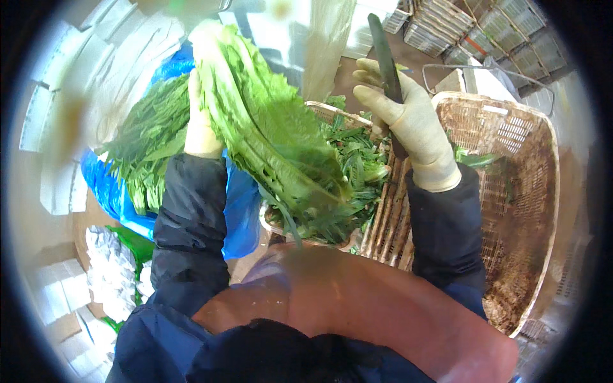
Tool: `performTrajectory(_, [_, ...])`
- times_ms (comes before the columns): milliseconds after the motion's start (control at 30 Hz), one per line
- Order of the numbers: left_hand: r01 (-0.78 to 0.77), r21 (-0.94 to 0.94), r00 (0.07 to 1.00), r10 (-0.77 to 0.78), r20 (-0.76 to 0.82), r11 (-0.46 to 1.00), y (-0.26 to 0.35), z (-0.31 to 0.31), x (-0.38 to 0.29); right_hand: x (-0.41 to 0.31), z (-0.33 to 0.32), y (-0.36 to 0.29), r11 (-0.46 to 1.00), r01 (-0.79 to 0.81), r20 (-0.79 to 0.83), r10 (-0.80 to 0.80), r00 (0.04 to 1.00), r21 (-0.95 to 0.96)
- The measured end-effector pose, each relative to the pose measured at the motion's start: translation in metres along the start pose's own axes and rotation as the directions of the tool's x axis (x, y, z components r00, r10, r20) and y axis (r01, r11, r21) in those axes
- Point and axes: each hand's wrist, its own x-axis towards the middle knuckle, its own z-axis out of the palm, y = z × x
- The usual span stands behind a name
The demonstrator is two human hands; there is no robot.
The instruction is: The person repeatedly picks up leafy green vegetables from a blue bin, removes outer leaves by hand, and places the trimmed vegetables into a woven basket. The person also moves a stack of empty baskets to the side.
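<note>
My left hand (203,127), in a cream work glove, grips a large head of leafy lettuce (258,110) near its pale stem end. The leaves hang down to the right, and most of my fingers are hidden behind it. My right hand (414,117), gloved alike, holds a long dark-bladed knife (384,55) with its blade pointing up and away from me. Below the hands, a plastic crate (265,218) holds cut leaves and trimmings (359,158). The lettuce tips hang over these trimmings, and the knife is apart from the lettuce.
At left, bundled long leafy greens (148,129) lie on blue plastic (112,196). To the right is a large soiled plastic basket (522,191) with a few leaf scraps. White foam boxes (62,52) line the left; stacked crates (440,28) stand at the back right. A reddish apron (354,292) covers my lap.
</note>
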Motion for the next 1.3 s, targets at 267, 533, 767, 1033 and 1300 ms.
performTrajectory(267, [-0.109,0.033,0.916,0.113,-0.384,0.994,0.009,0.028,-0.044,0.010,0.088,0.039,0.985,0.141,0.304,-0.106,0.947,-0.097])
performTrajectory(533, [-0.535,0.159,0.586,0.500,-0.638,0.830,0.034,0.005,-0.124,0.074,0.217,0.018,0.584,0.749,0.706,-0.384,0.596,-0.315])
performTrajectory(767, [0.456,0.884,0.702,0.570,-0.428,0.102,0.033,-0.144,-0.330,0.097,0.323,0.132,-0.060,0.997,0.994,-0.103,0.043,-0.049])
performTrajectory(1033, [0.375,0.879,0.901,-0.109,-0.420,-0.293,0.009,-0.183,-0.251,0.073,0.348,0.173,0.228,0.940,0.952,0.230,0.202,-0.254])
performTrajectory(1300, [0.555,0.816,0.804,-0.361,-0.473,0.165,0.084,-0.179,-0.201,0.044,0.275,0.109,0.615,0.680,0.890,0.081,0.449,-0.399])
